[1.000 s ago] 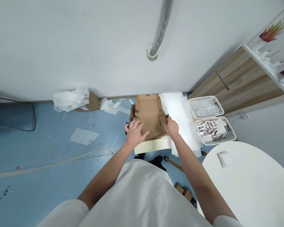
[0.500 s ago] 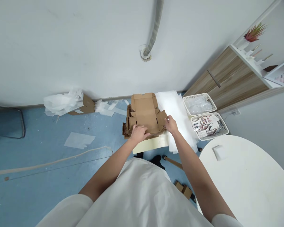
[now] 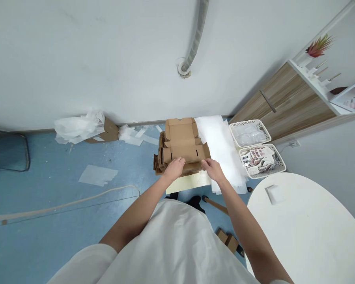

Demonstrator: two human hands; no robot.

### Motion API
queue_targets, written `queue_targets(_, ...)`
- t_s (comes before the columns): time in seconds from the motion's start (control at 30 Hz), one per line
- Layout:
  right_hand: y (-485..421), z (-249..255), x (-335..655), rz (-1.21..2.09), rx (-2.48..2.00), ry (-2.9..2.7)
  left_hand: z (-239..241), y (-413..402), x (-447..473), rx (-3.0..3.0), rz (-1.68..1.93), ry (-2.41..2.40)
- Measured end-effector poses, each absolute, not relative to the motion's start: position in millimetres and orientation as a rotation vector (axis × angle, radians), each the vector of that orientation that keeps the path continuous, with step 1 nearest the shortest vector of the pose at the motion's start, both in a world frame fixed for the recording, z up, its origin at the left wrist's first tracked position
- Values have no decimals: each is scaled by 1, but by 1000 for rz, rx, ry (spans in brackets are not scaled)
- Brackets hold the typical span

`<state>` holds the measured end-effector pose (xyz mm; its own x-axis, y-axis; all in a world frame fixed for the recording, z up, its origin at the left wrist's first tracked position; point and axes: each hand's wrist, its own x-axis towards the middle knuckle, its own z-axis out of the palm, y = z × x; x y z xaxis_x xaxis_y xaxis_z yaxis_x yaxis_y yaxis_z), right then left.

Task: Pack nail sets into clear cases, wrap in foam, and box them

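A partly unfolded brown cardboard box (image 3: 182,136) lies on top of a pile of flattened cardboard boxes (image 3: 159,157) in front of me. Its near panel, with two dark slots, is tilted up off the pile. My left hand (image 3: 174,169) pinches the near edge of this panel toward its left end. At the right corner, beside the side flap, my right hand (image 3: 213,170) grips the same edge. Both thumbs are partly hidden. Under the pile a pale yellow sheet (image 3: 189,182) sticks out, and white sheets of packing foam (image 3: 217,138) lie just to the right.
Two white baskets (image 3: 269,138) hold clear bags and printed cards. A round white table (image 3: 307,221) stands at right, near a wood-front cabinet (image 3: 296,94). On the blue floor (image 3: 47,201) are wrapping scraps, a cable and an open carton (image 3: 108,132) by the wall.
The box's near panel has lifted and folded upward. My right hand has moved from the side flap's outer end to the panel's near right corner; my left hand keeps near the front edge.
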<state>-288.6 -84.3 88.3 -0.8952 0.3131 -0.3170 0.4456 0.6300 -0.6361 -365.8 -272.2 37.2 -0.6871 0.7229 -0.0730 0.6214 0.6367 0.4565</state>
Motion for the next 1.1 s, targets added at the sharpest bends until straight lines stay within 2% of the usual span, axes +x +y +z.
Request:
queue_targets(0.2,-95,60,-280,-1006,558,2618,47,-273,-366,964,577,2623)
queue_targets(0.4,-78,62,-283,-1663,739,2434,45,-277,-364,1057,595,2625)
queue_targets(0.47,-71,71,-289,-1761,793,2425,42,-279,-362,1085,605,2641)
queue_targets(0.73,-74,94,-321,-1306,754,2828,43,-282,-357,1179,794,2644)
queue_targets(1.1,-83,96,-316,-1705,960,2667,46,-299,-359,523,677,3008)
